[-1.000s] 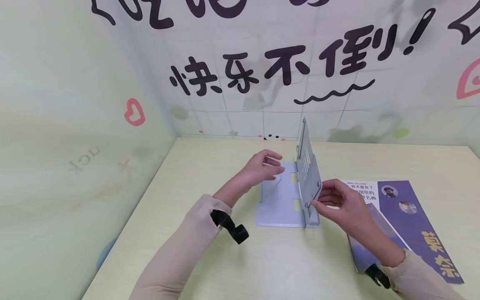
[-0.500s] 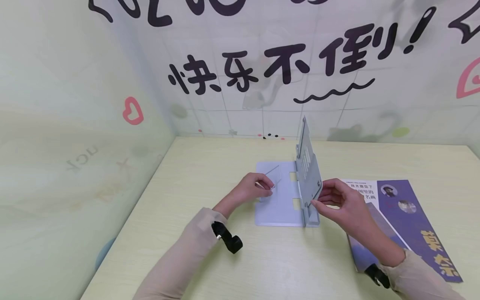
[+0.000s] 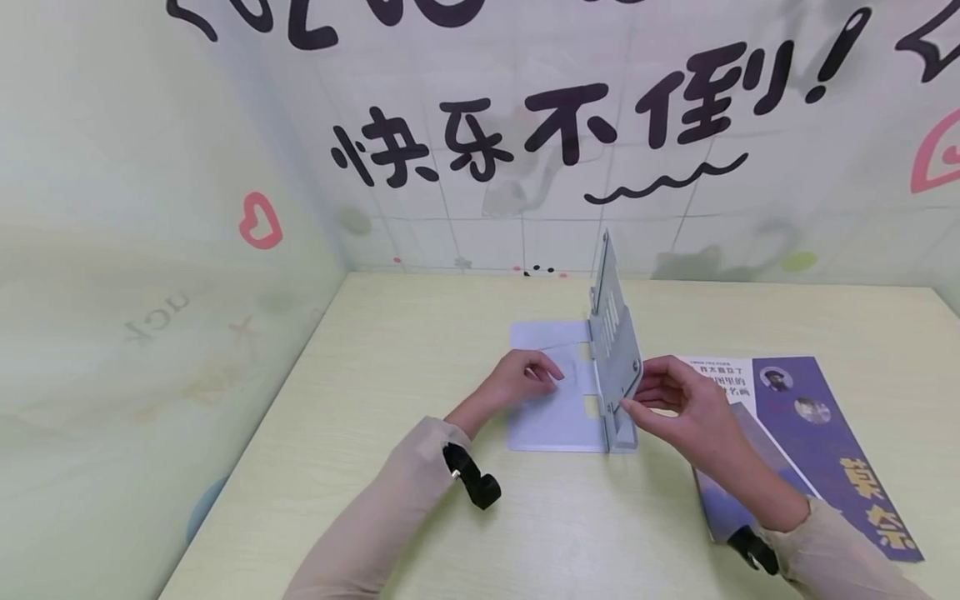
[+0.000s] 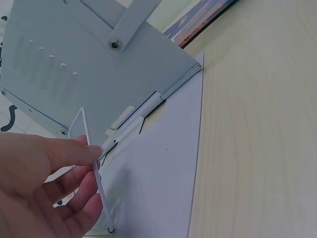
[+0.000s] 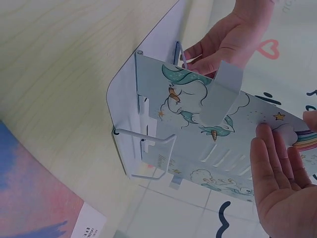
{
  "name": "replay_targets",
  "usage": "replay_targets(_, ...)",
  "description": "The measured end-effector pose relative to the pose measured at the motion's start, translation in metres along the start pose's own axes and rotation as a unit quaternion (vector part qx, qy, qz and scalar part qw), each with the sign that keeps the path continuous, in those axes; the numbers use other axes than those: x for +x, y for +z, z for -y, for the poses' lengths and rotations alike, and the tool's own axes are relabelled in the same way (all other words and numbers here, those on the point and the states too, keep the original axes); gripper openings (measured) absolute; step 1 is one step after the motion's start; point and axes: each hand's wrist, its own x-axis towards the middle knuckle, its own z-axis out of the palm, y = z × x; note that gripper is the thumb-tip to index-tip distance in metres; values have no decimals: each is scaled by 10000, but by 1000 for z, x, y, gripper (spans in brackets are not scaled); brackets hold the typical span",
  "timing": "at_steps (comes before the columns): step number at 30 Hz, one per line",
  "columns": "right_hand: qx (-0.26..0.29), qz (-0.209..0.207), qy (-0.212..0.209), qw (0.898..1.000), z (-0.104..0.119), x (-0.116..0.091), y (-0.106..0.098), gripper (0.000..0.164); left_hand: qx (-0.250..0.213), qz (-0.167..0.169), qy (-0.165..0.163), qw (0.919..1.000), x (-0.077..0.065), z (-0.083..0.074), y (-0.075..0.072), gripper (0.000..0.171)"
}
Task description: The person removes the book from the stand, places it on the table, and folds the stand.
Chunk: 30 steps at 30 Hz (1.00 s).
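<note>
A metal book stand [image 3: 617, 350] has its panel raised on a pale base plate [image 3: 555, 429]. The panel's right face shows unicorns and a rainbow in the right wrist view. My left hand [image 3: 520, 377] pinches a thin white wire support [image 4: 89, 134] between thumb and fingers, behind the plain back of the panel [image 4: 94, 59]. The wire stands up at a slant from the base. My right hand [image 3: 686, 408] rests its fairly straight fingers [image 5: 270, 158] against the printed face. A second wire holder [image 5: 148, 136] sticks out near the base on that printed side.
Right of the stand lie a large purple and white book [image 3: 817, 450] and a smaller blue-purple book [image 3: 742, 492], partly under my right forearm. A lettered wall covering [image 3: 465, 233] rises behind the pale wooden table [image 3: 420, 333], with another wall [image 3: 187, 333] at left.
My left hand has come down from above the base, taken hold of the wire support and moved it rightward, toward the panel. The right hand and the panel stay put.
</note>
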Motion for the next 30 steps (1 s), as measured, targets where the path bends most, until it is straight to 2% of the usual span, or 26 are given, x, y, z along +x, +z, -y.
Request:
replay_targets(4,-2,-31,-54,10000,1,1,0,31,197,-19,78,9998,2,1,4,14)
replay_targets(10,-43,-31,-80,10000,1,0,0,31,623,-9,456,9970,4,3,10,16)
replay_targets(14,-49,-15,-66,10000,1,0,0,31,959,-7,579,9937,4,3,14,16)
replay_targets(21,-86,-22,-51,9999,1,-2,0,31,1255,110,514,9907,3,0,18,16)
replay_targets(30,-130,-2,-66,9999,0,-2,-1,31,1331,167,298,9905,2,-4,18,17)
